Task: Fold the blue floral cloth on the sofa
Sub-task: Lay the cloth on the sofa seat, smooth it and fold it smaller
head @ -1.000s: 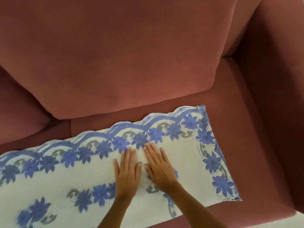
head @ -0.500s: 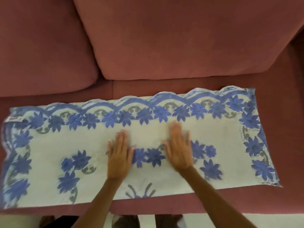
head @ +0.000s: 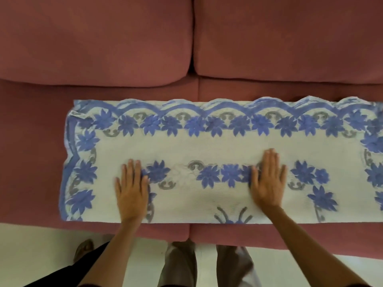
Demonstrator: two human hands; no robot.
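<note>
From the head view we see the blue floral cloth (head: 217,146) spread as a long strip across the sofa seat (head: 35,162), its scalloped edge toward twelve o'clock and its straight edge along the seat front at six. Our left hand (head: 131,191) rests flat at about seven o'clock on the cloth and our right hand (head: 268,181) flat at about five, well apart, fingers extended and pinching nothing; both palms only press the fabric.

We judge the risk to be drag: if the palms slide unevenly, the thin fabric may bunch near the faint wrinkle between the hands, or the near edge may slip off the seat front. The three o'clock end runs out of frame, so we cannot tell how it lies.

The back cushions (head: 95,38) stand at twelve, clear of the cloth. Our legs (head: 180,264) stand at six; nothing blocks a fold
</note>
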